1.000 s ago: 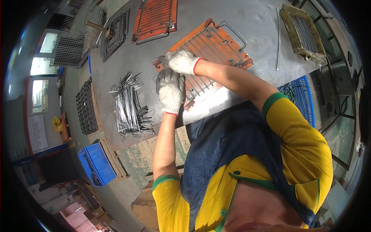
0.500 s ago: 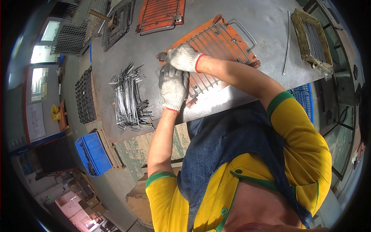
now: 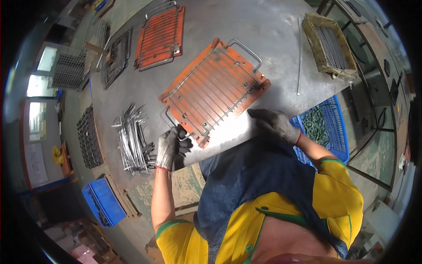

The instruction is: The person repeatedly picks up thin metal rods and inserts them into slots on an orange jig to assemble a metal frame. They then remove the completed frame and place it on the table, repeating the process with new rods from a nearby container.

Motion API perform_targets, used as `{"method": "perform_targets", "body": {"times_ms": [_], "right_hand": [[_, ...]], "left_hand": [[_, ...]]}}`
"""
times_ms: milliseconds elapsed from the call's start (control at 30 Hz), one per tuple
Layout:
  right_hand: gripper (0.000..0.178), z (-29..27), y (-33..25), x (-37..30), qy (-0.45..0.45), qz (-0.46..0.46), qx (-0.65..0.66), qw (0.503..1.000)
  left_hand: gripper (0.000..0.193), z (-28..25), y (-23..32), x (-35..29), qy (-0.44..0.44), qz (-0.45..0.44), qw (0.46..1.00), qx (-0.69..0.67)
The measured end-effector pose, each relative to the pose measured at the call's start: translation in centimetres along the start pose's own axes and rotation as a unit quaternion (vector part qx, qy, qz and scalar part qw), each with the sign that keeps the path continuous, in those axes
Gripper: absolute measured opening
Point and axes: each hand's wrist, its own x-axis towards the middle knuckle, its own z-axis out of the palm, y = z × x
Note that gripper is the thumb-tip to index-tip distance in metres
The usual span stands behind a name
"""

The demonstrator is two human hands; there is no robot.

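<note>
Grey metal tabletop [image 3: 233, 22] fills the middle of a workshop, its far left edge bearing stacked wire frames [image 3: 121, 66] with a wooden-handled hammer [image 3: 95, 48] across them, perhaps parked out of the way. Near left, bent wire rods [image 3: 132, 147] lie bundled roughly parallel, apparently for easy picking; farther off lies a second orange jig [image 3: 160, 37]. The gloved left hand [image 3: 172, 144] has its fingers bent at the near handle loop [image 3: 162, 118] of a wire rack [image 3: 214, 86]; whether they close on it I cannot tell. That rack rests mid-table on an orange plate jig [image 3: 193, 99], whose small blocks seem to keep it located. By the near edge, the gloved right hand [image 3: 276, 124] has fingers loosely extended; nothing shows in it, though its underside is hidden. Farther right lie a straight rod [image 3: 299, 57] and a tray [image 3: 317, 42] whose walls likely keep more rods together.
</note>
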Motion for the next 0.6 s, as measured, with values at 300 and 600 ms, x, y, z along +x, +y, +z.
{"method": "perform_targets", "body": {"times_ms": [300,600], "right_hand": [[0.038,2.4,0.4,-0.2,0.067,0.003,-0.136,0.988],[0.041,3.6,2.2,-0.3,0.167,-0.119,-0.083,0.975]], "left_hand": [[0.028,14.8,2.0,9.0,-0.163,0.078,0.971,-0.154],[0.032,14.0,11.1,16.8,0.088,0.193,0.917,-0.339]]}}
